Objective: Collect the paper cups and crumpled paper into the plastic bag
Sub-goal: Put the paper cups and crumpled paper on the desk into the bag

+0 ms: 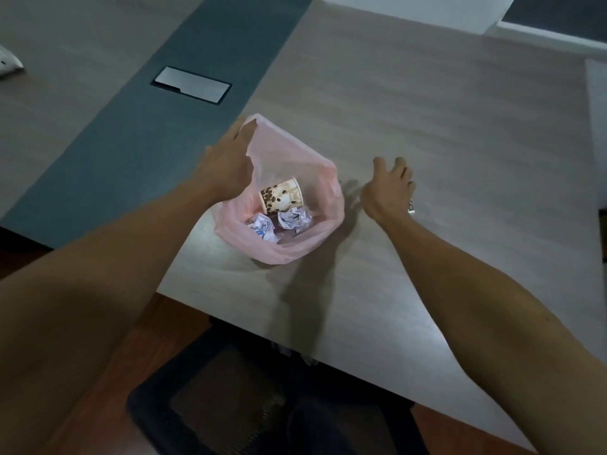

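Note:
A pink plastic bag stands open on the wooden table. Inside it lie a paper cup printed with coffee beans, tipped on its side, and two balls of crumpled paper below the cup. My left hand grips the bag's left rim and holds the mouth open. My right hand hovers just above the table to the right of the bag, fingers spread, with nothing in it.
A dark grey strip with a metal cable hatch runs across the table at the left. A black chair sits below the table's near edge. A white object lies at the far left.

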Demonstrator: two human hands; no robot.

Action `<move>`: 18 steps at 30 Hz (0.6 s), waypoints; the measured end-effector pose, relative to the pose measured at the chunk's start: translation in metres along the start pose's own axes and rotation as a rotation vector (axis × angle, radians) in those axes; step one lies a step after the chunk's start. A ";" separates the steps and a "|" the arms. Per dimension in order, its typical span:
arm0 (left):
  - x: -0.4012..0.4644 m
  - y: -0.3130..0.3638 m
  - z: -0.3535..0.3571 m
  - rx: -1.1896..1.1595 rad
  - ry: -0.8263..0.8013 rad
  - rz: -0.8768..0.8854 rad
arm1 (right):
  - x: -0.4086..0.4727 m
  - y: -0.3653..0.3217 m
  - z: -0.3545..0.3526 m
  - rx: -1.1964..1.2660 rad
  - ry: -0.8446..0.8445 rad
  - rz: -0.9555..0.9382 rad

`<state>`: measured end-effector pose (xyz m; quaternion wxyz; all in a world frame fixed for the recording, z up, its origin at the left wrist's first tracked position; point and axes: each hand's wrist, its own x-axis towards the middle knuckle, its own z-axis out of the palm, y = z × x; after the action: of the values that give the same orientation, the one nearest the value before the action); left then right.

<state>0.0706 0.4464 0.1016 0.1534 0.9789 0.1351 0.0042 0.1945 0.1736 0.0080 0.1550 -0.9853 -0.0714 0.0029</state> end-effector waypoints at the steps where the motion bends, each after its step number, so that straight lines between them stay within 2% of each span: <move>1: 0.000 0.001 0.001 0.006 0.006 0.011 | 0.004 0.007 -0.001 -0.069 -0.104 0.051; 3: -0.001 0.000 0.004 0.021 0.013 0.028 | 0.008 0.017 0.001 -0.154 -0.221 0.116; 5: -0.001 -0.001 0.005 0.025 0.022 0.044 | 0.008 0.023 0.004 -0.178 -0.240 0.126; 7: -0.001 -0.003 0.003 0.027 0.020 0.053 | 0.005 0.025 0.006 -0.184 -0.194 0.104; 9: -0.001 -0.005 -0.001 0.037 -0.002 0.044 | 0.000 0.021 0.000 -0.131 -0.067 0.100; 12: -0.004 -0.008 -0.009 0.064 -0.017 0.041 | -0.009 0.000 -0.019 0.263 0.276 0.057; 14: -0.005 -0.012 -0.014 0.061 -0.029 0.032 | -0.024 -0.021 -0.030 0.636 0.431 -0.112; 16: -0.007 -0.015 -0.016 0.046 -0.044 0.040 | -0.046 -0.045 -0.030 0.848 0.396 -0.237; 18: -0.009 -0.017 -0.018 0.045 -0.062 0.048 | -0.069 -0.067 -0.018 0.911 0.272 -0.313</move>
<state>0.0567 0.4653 0.1136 0.1353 0.9847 0.1068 -0.0254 0.1168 0.2215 0.0443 0.5762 -0.7863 -0.1891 -0.1181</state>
